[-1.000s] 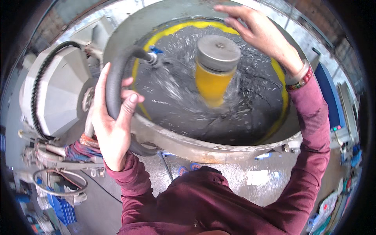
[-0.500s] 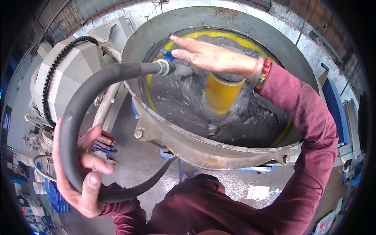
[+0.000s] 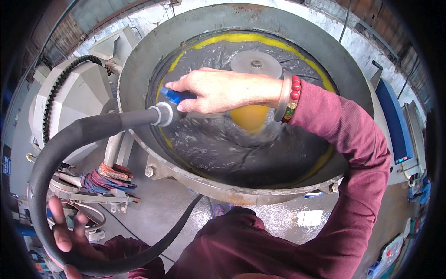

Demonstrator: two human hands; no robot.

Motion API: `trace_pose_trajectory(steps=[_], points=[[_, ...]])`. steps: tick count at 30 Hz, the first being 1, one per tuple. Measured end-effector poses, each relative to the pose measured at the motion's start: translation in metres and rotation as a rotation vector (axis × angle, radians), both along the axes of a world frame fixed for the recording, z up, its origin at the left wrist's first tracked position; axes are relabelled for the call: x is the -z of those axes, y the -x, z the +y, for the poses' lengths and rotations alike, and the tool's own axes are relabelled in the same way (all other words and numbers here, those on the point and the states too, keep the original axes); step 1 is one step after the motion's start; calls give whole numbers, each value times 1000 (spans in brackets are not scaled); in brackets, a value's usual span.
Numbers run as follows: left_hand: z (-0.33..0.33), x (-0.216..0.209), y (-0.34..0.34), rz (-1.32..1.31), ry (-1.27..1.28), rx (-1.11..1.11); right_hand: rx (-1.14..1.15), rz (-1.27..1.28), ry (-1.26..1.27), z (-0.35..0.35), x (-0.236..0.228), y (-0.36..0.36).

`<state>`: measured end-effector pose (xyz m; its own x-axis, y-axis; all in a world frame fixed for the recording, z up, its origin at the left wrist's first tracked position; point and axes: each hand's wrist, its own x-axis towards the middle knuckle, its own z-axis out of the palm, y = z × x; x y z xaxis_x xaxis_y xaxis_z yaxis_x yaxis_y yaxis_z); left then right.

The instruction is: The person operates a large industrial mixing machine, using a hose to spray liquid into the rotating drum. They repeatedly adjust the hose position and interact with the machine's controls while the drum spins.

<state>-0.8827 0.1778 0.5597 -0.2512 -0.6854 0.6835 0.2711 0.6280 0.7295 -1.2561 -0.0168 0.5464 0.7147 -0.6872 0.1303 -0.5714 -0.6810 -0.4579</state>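
A thick black hose (image 3: 69, 139) loops up from the floor on the left and reaches over the rim of a big round metal tub (image 3: 153, 160). Its end carries a pale metal clamp (image 3: 162, 114) and a valve with a blue handle (image 3: 171, 95). My right hand (image 3: 209, 90) is closed around the blue handle above the tub. Low on the left, my left hand (image 3: 74, 239) cradles the hose's bend, fingers curled about it and partly hidden. Inside the tub, dark wet material swirls round a yellow central column (image 3: 251, 118) with a round grey cap (image 3: 255, 64).
Left of the tub stands a pale faceted drum machine (image 3: 83, 97) with a black toothed ring. Coloured cloth (image 3: 107, 181) wraps a bar below it. A blue panel (image 3: 392, 121) stands at the right. The floor (image 3: 288, 218) looks wet.
My right hand has closed on the valve's blue handle, moving left and down. The hose and my left hand have also shifted left and down.
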Motion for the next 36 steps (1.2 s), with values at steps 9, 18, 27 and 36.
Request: trace_pose_trajectory(steps=[9, 18, 27, 36], points=[[-4, -5, 6, 119, 188, -41, -140, -160, 72, -16, -24, 8], [22, -33, 12, 253, -21, 243, -215, 75, 28, -18, -41, -23], [15, -11, 21, 204, 12, 92, -312, 80, -14, -32, -53, -10], [-19, 5, 28, 234, -293, 562, -413, 292, -454, -29, -53, 25]])
